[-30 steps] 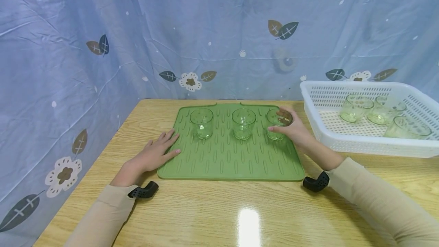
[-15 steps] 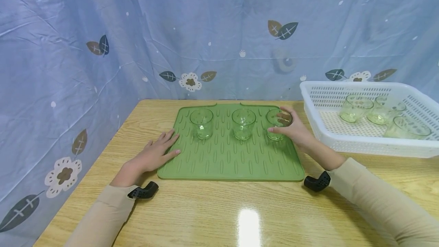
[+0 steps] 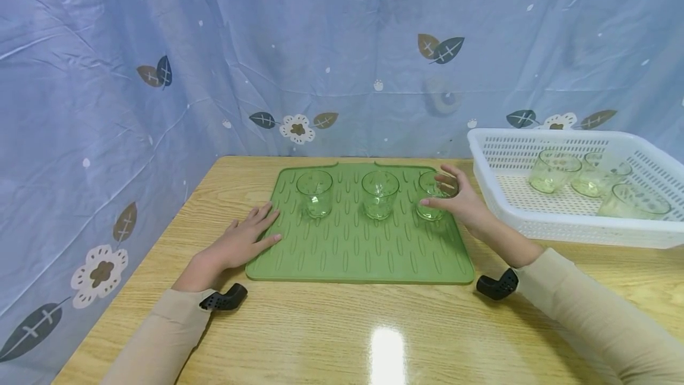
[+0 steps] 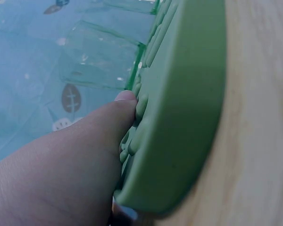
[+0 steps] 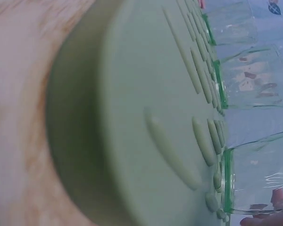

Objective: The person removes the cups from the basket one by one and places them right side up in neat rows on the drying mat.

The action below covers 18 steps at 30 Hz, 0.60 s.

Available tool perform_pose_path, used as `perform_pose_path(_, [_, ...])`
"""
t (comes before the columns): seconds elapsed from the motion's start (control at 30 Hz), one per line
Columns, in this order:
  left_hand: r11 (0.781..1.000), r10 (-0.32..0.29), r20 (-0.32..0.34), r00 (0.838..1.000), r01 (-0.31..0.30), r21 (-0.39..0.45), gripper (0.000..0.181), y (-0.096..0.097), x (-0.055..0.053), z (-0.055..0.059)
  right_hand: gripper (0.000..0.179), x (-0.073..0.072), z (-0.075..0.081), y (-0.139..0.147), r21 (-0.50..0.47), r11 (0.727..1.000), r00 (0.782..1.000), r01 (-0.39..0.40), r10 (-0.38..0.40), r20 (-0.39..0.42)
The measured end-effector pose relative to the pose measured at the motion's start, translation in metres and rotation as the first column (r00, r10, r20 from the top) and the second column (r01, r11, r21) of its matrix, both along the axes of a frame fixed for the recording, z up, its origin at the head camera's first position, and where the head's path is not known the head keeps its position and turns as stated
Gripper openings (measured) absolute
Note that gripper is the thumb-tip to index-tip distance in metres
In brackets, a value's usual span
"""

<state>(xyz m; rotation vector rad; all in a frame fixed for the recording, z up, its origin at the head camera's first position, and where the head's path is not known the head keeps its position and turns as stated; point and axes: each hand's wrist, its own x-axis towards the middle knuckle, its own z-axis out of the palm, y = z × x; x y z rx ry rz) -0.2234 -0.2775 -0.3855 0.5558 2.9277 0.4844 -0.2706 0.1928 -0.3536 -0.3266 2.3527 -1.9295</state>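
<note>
Three clear greenish drinking glasses stand in a row on the green ribbed mat [image 3: 342,254]. My right hand [image 3: 467,204] is at the right glass [image 3: 430,210], thumb on its near side and fingers curved round the far side, partly seen through it. In the right wrist view, that glass [image 5: 254,174] stands with its base at the mat, and part of the hand shows at the lower corner. My left hand [image 3: 243,242] rests with fingers spread on the mat's left edge, near the left glass [image 3: 315,201]. The middle glass [image 3: 380,198] stands untouched between them.
A white perforated plastic basket [image 3: 582,227] stands right of the mat. It holds three similar glasses, among them one tilted glass [image 3: 636,204] near its front wall. A blue patterned curtain [image 3: 342,46] hangs behind and left of the wooden table [image 3: 299,331].
My right hand and the rim of the right glass have shifted slightly to the right. The fingers behind that glass look more spread. My left hand has stayed in place.
</note>
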Motion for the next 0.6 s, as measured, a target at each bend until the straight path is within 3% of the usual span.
perform_pose_path(0.6, [1.000, -0.004, -0.016, 1.000, 0.004, 0.003, 0.075, 0.0004, 0.0006, 0.0000, 0.102, 0.0005, -0.0024, 0.0057, -0.023, 1.000, 0.999, 0.010, -0.010, -0.043])
